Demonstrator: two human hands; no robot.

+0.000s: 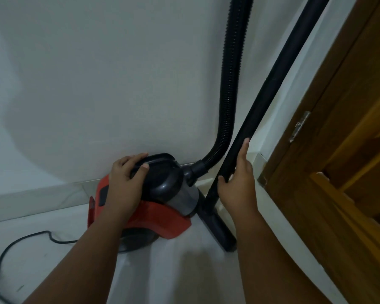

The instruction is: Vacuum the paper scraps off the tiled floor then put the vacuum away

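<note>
Two bare forearms are extended from the bottom edge toward a white wall (97, 73), the largest surface in view. The pale tiled floor (184, 270) is seen below it, and a brown wooden door (349, 150) with a metal hinge (298, 127) is set at 3 o'clock.

The vacuum (162, 205), red with a dark grey top, is stood on the floor against the wall near the centre. The left hand (125, 183) is curled around the vacuum's black carry handle (156, 160), thumb on top, fingers wrapped over the far side. The right hand (237, 185) is clasped around the lower part of the black rigid wand (270, 93), which is leaned toward 1 o'clock along the white door frame. The hands are held apart, with the ribbed hose (230, 84) risen between them.

The tops of hose and wand are cut off at 12 o'clock. The floor nozzle (219, 229) is rested at the wand's foot, below the right hand. A black power cord (15, 242) is looped at 8 o'clock, its end cut off. The picture is dim and softly blurred.
</note>
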